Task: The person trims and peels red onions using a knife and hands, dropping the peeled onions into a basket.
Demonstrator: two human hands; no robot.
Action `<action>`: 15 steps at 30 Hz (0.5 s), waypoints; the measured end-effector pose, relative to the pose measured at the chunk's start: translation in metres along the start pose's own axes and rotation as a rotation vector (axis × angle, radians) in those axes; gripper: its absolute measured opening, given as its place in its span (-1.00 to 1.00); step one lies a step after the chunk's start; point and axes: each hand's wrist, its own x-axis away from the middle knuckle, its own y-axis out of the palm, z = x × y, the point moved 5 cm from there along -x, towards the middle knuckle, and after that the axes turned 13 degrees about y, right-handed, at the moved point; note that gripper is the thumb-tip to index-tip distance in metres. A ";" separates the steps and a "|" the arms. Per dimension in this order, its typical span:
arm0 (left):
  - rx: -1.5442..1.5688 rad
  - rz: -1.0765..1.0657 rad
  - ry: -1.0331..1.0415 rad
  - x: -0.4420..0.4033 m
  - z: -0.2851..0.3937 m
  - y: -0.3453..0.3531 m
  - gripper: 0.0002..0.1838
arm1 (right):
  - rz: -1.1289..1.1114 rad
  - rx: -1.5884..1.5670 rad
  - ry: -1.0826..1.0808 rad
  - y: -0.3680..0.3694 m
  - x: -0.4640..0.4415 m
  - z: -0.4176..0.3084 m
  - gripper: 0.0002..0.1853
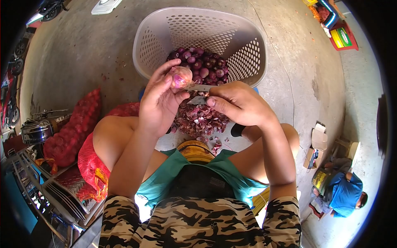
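My left hand pinches an onion with pinkish, partly papery skin between thumb and fingers. Closed around a knife, my right hand holds the blade against the onion's root end. Below the two hands lies a heap of dry red onion skins on the floor. Just beyond them stands a light grey perforated basket, with many shiny purple onions at its bottom. The knife's handle is hidden in my right fist.
Red mesh sacks of onions lean at my left, beside metal racks. At the right, a person in a blue shirt sits near an open cardboard box. A red crate stands at the far right.
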 end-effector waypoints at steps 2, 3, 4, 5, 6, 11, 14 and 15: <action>0.038 0.043 -0.018 -0.001 0.000 0.002 -0.56 | 0.047 0.078 -0.032 -0.003 0.001 -0.001 -0.67; 0.056 0.065 -0.027 -0.001 0.000 0.002 -0.57 | 0.069 0.127 -0.031 -0.006 0.002 -0.004 -0.70; 0.047 0.075 -0.031 -0.001 -0.001 0.001 -0.58 | 0.091 0.176 -0.030 -0.007 0.003 -0.006 -0.72; 0.038 0.085 -0.035 0.000 -0.001 -0.001 -0.59 | 0.105 0.179 -0.040 -0.008 0.003 -0.005 -0.71; 0.029 0.094 -0.041 0.000 -0.002 -0.002 -0.60 | 0.120 0.182 -0.049 -0.008 0.003 -0.004 -0.71; 0.076 0.054 -0.130 0.005 -0.011 -0.005 -0.58 | 0.288 0.122 -0.129 -0.010 -0.001 -0.002 -0.51; 0.135 0.082 -0.137 0.006 -0.015 0.004 -0.63 | 0.330 0.077 -0.136 -0.009 -0.003 -0.002 -0.49; 0.143 0.100 -0.133 0.008 -0.015 0.007 -0.65 | 0.345 0.072 -0.148 -0.008 -0.004 -0.001 -0.49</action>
